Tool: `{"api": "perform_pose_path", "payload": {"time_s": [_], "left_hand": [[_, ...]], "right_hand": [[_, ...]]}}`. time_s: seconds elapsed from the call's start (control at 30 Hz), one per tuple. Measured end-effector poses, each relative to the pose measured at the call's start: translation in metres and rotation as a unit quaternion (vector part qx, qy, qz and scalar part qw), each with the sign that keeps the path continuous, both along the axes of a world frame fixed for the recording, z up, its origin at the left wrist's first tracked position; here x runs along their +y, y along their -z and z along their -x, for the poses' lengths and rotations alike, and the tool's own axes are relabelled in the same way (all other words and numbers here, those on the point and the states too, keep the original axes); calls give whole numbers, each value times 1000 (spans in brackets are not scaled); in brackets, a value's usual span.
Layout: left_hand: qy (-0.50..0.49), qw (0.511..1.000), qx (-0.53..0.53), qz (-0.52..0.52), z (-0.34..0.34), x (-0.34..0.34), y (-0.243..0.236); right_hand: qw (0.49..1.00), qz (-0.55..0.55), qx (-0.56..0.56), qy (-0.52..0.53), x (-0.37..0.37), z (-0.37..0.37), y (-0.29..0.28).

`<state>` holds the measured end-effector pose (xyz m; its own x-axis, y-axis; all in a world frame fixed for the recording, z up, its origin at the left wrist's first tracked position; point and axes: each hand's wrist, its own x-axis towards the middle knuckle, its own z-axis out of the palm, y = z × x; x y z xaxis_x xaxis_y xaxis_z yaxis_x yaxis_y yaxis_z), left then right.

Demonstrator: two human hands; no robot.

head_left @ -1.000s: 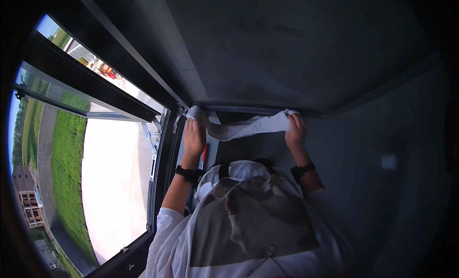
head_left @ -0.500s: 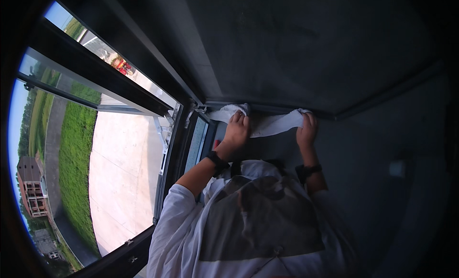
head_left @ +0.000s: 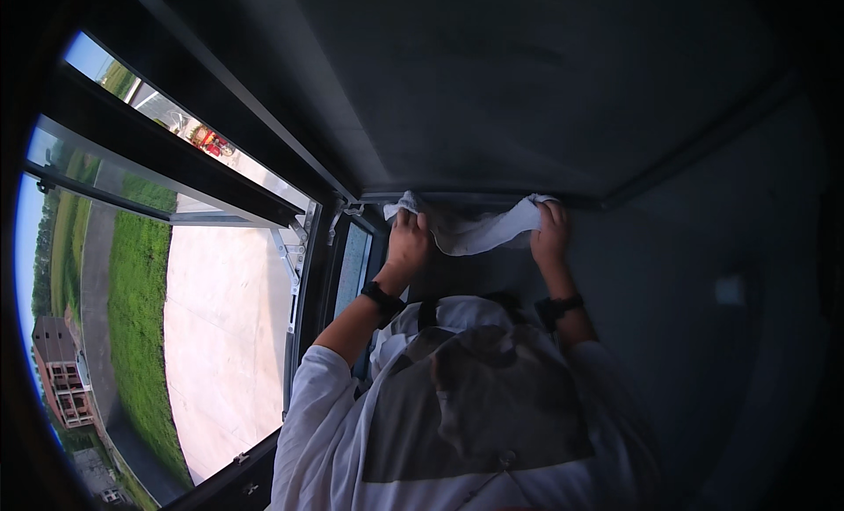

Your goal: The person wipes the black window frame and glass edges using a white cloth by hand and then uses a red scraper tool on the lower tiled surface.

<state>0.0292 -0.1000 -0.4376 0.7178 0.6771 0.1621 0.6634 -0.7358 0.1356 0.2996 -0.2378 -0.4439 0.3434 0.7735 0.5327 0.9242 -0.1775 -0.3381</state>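
Note:
A white cloth (head_left: 479, 233) stretches between my two hands and sags in the middle. At its left end, my left hand (head_left: 408, 244) is closed on a bunched part of it. My right hand (head_left: 550, 233) grips the other end, with the fingers bent over the fabric. Both hands are up against a dark ledge (head_left: 589, 200) at the foot of a dark grey panel (head_left: 457, 98). Part of the cloth lies against that ledge; the fingertips are partly hidden in its folds.
To the left stands an open window with a dark frame (head_left: 303, 309) and a metal hinge arm (head_left: 290, 256). Beyond it lie pale paving (head_left: 229, 335), a grass strip (head_left: 136, 335) and a brick building (head_left: 66, 370). A grey wall (head_left: 694, 247) is on the right.
My left hand has moved a little left along the ledge, and my right hand has shifted slightly left too. The cloth between them now sags more. The view has turned slightly.

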Motion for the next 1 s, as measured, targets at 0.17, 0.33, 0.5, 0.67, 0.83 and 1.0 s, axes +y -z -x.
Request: {"api": "perform_pose_path", "payload": {"time_s": [0.17, 0.33, 0.5, 0.67, 0.83, 1.0], "left_hand": [[37, 990, 134, 21, -47, -19, -13], [194, 979, -67, -2, -110, -37, 15], [392, 889, -239, 5, -186, -49, 37], [421, 839, -212, 271, -181, -74, -8], [333, 912, -180, 158, -135, -64, 5], [299, 936, -160, -89, -145, -50, 21]], "right_hand": [[999, 28, 7, 22, -4, 4, -2], [993, -36, 101, 51, -20, 2, 0], [945, -109, 237, 195, -77, -16, 8], [898, -130, 285, 309, -162, -50, 29], [848, -195, 355, 341, -185, -67, 51], [845, -199, 382, 316, -155, -57, 35]]}}
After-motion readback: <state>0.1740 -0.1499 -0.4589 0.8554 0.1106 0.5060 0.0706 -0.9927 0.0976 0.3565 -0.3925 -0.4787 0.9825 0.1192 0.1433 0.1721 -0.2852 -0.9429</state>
